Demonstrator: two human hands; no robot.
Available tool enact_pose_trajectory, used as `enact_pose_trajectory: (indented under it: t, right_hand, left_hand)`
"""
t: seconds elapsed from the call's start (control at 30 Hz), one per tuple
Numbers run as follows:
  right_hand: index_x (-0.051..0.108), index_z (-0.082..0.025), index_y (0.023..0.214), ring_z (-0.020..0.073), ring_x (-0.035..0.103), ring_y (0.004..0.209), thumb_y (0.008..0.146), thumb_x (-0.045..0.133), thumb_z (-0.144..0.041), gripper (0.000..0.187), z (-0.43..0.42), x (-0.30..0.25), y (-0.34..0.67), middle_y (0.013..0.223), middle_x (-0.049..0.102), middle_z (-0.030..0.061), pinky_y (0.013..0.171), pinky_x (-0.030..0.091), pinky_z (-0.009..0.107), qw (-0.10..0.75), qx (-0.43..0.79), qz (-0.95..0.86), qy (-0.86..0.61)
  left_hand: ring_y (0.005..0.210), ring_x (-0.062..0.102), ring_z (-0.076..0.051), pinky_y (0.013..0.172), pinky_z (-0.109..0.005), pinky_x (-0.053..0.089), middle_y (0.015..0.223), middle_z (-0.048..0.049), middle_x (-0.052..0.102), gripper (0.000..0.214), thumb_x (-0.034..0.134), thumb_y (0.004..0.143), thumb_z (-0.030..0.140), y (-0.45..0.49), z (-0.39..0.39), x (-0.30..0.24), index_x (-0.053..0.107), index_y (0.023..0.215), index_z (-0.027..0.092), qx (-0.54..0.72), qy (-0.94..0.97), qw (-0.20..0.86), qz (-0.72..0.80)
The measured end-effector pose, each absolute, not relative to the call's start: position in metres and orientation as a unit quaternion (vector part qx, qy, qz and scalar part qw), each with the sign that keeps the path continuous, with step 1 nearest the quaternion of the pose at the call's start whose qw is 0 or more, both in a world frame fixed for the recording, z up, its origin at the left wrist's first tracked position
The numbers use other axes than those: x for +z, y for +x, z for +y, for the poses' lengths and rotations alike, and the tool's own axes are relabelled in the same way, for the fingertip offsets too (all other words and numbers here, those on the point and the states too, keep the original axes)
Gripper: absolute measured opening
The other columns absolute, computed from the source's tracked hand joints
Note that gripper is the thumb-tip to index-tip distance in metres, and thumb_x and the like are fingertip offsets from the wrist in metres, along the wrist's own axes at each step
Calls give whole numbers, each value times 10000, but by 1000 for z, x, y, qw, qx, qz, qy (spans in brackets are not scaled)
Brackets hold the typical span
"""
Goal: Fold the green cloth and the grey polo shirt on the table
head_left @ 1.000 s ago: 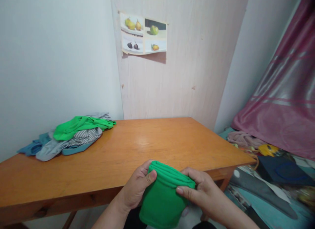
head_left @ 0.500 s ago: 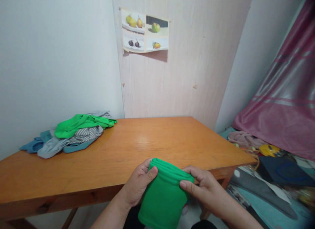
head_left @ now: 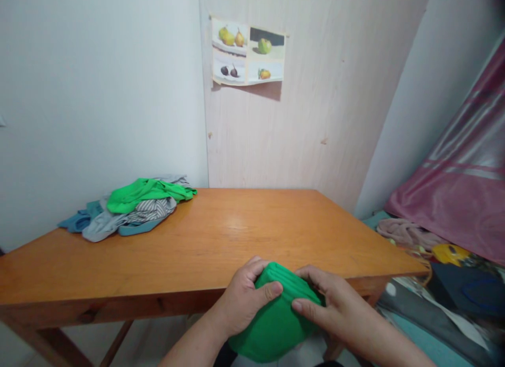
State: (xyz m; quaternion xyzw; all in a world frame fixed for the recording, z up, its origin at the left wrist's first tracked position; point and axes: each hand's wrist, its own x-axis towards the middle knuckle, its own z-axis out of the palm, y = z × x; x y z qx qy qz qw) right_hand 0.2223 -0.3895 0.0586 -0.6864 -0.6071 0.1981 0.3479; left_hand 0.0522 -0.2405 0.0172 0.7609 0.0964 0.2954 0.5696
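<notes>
Both your left hand (head_left: 242, 301) and right hand (head_left: 337, 304) have their grip closed on one green cloth (head_left: 272, 330), thumbs in front; it is held off the near edge of the worktop (head_left: 252, 225), its folding apparently well advanced; the clothes pile (head_left: 138, 199) at left lies crumpled, unfolded.

- You are seeing no readable text, label, brand, number or sign.
- On the far wall (head_left: 272, 146), the picture sheet (head_left: 248, 52) is showing you no legible words.
</notes>
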Motion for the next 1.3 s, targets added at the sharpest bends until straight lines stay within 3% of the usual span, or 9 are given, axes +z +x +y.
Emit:
enact_pose_trajectory:
  t: [0.13,0.3,0.47,0.67,0.8,0.9,1.0,1.17,1.3]
  right_hand:
    - [688,-225,1040,242,650,898,770,742,-421,337,-386,60,220,932,709,52,803,511,338,373,199,-606,-674]
    - [670,-232,980,241,642,890,847,662,-461,265,-385,58,225,917,701,45,796,510,350,404,236,-596,-653]
    - [627,-220,1037,234,633,925,901,597,-490,304,-393,57,238,981,692,44,780,504,336,414,272,-580,-647]
    - [547,-235,1251,250,602,1048,830,701,-493,517,-392,62,240,1141,655,57,903,475,363,386,239,-592,-666]
    - [611,-221,1068,222,618,876,866,640,-519,361,-391,65,239,922,660,34,757,493,324,383,227,-592,-671]
    - [609,-222,1051,224,617,887,876,618,-522,347,-395,66,245,936,658,37,745,505,314,426,264,-567,-654]
    - [606,-225,1053,231,615,914,866,630,-516,346,-401,66,255,961,657,41,774,517,324,456,273,-541,-652]
    - [609,-229,1100,245,634,904,845,642,-532,398,-407,67,267,973,668,61,765,539,342,486,274,-498,-664]
    - [602,-236,1128,256,648,906,826,665,-523,422,-409,65,269,992,681,63,750,553,352,514,283,-468,-661]
  left_hand:
    - [997,568,-229,914,-340,431,1039,-52,609,384,709,848,439,57,-247,21,688,1155,211,293,770,557,103]
    - [1141,556,-284,964,-382,432,1265,-84,609,643,779,780,401,55,-251,25,551,1360,242,266,733,618,102]
    - [957,615,-251,763,-307,483,1079,-73,676,508,750,786,408,47,-248,21,621,1220,177,158,741,647,84]
    - [839,590,-191,708,-260,437,919,-16,666,215,668,855,354,51,-253,24,685,972,174,159,817,544,109]
    - [873,596,-206,715,-268,441,975,-32,663,346,704,831,414,52,-254,27,662,1089,187,160,814,548,108]
    - [925,597,-205,737,-270,449,1097,-64,643,528,693,838,498,47,-248,29,555,1257,208,178,767,610,88]
    - [856,578,-173,729,-268,443,1014,-63,637,443,513,942,566,39,-238,34,579,1160,186,201,745,632,70]
    - [1044,553,-226,927,-326,409,1067,-78,639,525,346,995,586,32,-229,43,682,991,182,231,770,594,35]
    - [964,551,-223,825,-301,428,1076,-61,621,548,541,854,697,30,-231,46,668,1043,198,201,824,530,25]
